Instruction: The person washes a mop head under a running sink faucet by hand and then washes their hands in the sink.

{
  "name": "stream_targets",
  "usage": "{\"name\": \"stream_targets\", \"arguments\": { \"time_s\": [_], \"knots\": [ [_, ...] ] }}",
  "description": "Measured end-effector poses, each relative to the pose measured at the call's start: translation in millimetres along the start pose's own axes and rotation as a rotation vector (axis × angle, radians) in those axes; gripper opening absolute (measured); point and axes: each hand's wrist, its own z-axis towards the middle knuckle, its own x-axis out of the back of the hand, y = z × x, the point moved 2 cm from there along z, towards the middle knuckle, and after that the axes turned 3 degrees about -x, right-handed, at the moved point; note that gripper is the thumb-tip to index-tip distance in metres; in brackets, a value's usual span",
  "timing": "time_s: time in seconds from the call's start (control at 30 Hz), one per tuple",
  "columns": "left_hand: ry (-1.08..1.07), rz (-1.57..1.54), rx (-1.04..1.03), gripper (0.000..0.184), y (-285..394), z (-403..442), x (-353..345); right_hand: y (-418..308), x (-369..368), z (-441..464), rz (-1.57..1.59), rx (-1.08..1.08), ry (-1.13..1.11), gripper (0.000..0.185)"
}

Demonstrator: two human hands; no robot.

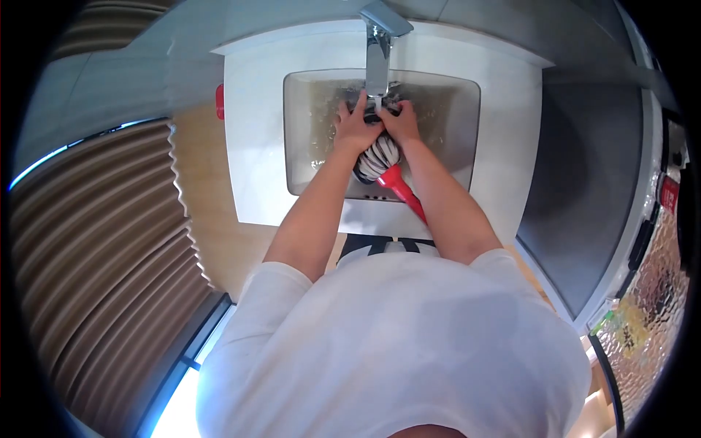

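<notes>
In the sink (pixel 292 157) lies a mop with grey-white strands (pixel 380 156) and a red plastic socket (pixel 396 184), which slants down over the front rim. Water runs from the chrome faucet (pixel 377 62) onto the far end of the strands. My left hand (pixel 355 131) grips the wet strands from the left, its fingers somewhat spread around them. From the right, my right hand (pixel 401 123) holds the same bunch with bent fingers. Both hands are close together beneath the spout, and part of the bunch is hidden by them.
Murky water covers the basin floor around the mop. A white countertop (pixel 255 139) frames the sink, with a red object (pixel 220 101) at its left edge. Brown pleated curtain (pixel 102 241) hangs at left; a grey panel (pixel 577 175) stands at right.
</notes>
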Motion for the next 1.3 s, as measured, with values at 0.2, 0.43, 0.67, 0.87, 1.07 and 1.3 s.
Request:
{"name": "stream_targets", "arguments": {
  "time_s": [0.2,0.43,0.67,0.87,1.07,1.3],
  "knots": [
    [-0.003,0.198,0.068,0.1,6.9,-1.5,0.5,8.5,-21.2,18.6,-0.364,0.05,0.128,0.11],
    [-0.002,0.262,0.109,0.065,16.6,25.5,-0.6,-7.0,-12.5,30.7,-0.61,0.059,0.041,0.057],
    [-0.166,0.249,0.022,0.047,21.2,47.0,16.1,-5.7,-2.6,45.3,-0.57,0.375,0.079,0.039],
    [-0.135,0.329,-0.197,0.042,1.5,85.8,4.2,-20.3,6.3,39.3,-0.452,0.362,0.105,0.039],
    [-0.492,0.305,-0.141,0.065,-12.6,125.6,-15.0,5.2,8.3,71.2,-0.642,0.31,0.031,0.058],
    [-0.089,0.014,-0.052,0.098,-23.5,40.1,5.6,-24.7,14.3,6.1,-0.507,0.059,0.047,0.102]
  ]
}}
